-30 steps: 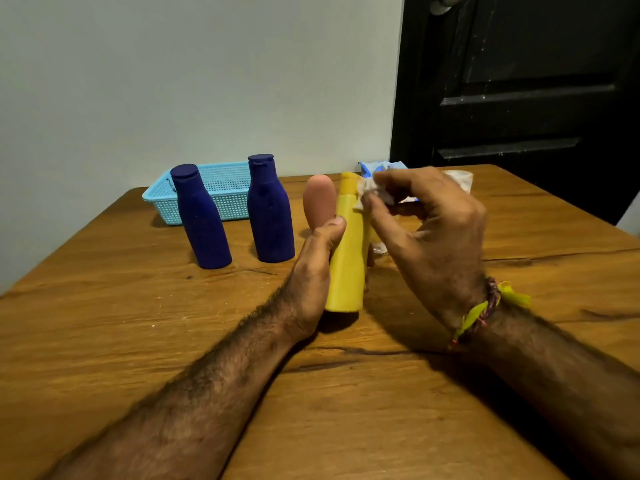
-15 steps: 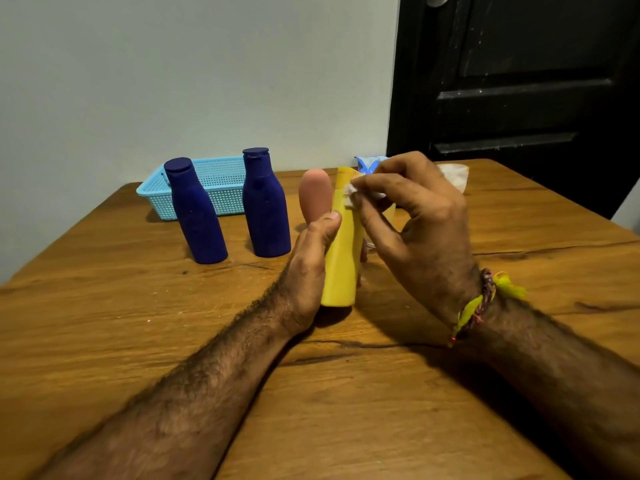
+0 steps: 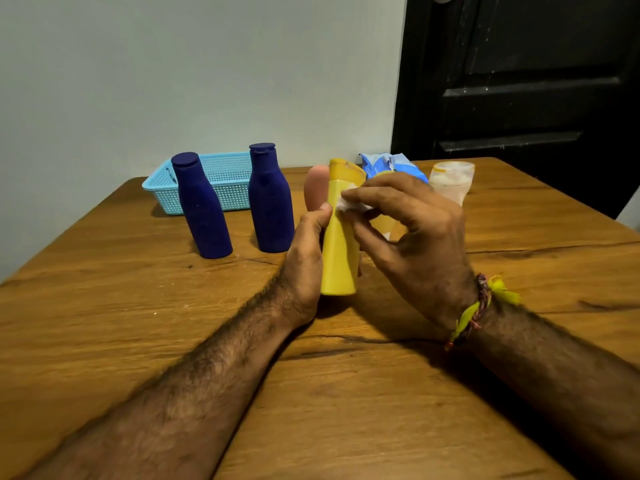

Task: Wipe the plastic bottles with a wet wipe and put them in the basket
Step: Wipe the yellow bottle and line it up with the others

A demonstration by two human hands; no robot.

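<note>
Head view: at frame centre, the left hand (image 3: 304,258) is gripping the upright yellow bottle (image 3: 339,244) while the right hand (image 3: 412,233) is pinching a wipe (image 3: 349,205) against it. Pressing sideways could tip it. The basket (image 3: 221,178) is sitting upper left.

The near half of the wooden table (image 3: 346,410) lies bare apart from the two forearms crossing it. Farther back, two blue bottles (image 3: 204,209) (image 3: 270,202) stand upright directly in front of the blue basket (image 3: 221,174), blocking a straight path to it; a gap runs between them. A pink bottle (image 3: 315,188), a wipes packet (image 3: 391,164) and a clear bottle (image 3: 450,181) crowd the far centre.
</note>
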